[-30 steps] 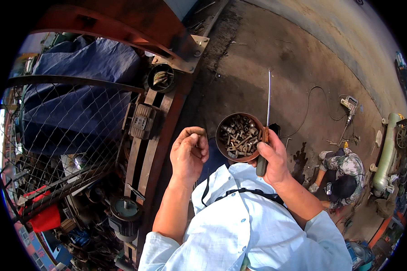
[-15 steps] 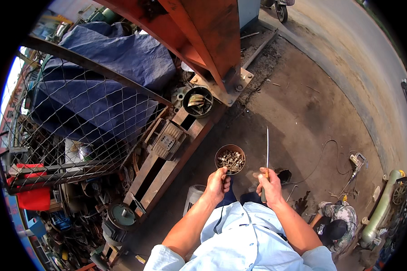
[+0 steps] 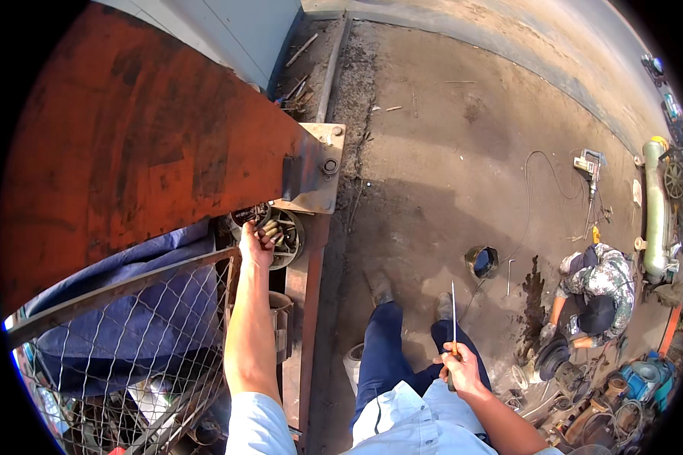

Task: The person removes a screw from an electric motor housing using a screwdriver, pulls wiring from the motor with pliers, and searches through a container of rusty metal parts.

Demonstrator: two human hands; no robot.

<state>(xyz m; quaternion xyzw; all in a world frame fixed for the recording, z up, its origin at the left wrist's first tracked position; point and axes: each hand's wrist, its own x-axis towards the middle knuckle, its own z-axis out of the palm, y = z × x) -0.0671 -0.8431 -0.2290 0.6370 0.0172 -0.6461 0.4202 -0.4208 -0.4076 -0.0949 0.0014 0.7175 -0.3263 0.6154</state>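
My left arm stretches up the left side, and my left hand is closed at the near rim of a small round can with dark bits in it. Part of that can is hidden by my hand and the orange steel post. Right beside it stands a wider round tin, with yellowish pieces inside. Low in front of my body, my right hand is wrapped round the handle of a long screwdriver. Its thin bright shaft points up and away from me.
A large orange steel post and wire mesh fence flank my left arm. On the ground are an open-ended round casing, a bent rod and a corded power tool. Another person crouches at right, by metal parts.
My left hand has carried the can from in front of me to the far left, beside the wider tin. The view has shifted left, and my right hand still grips the screwdriver.
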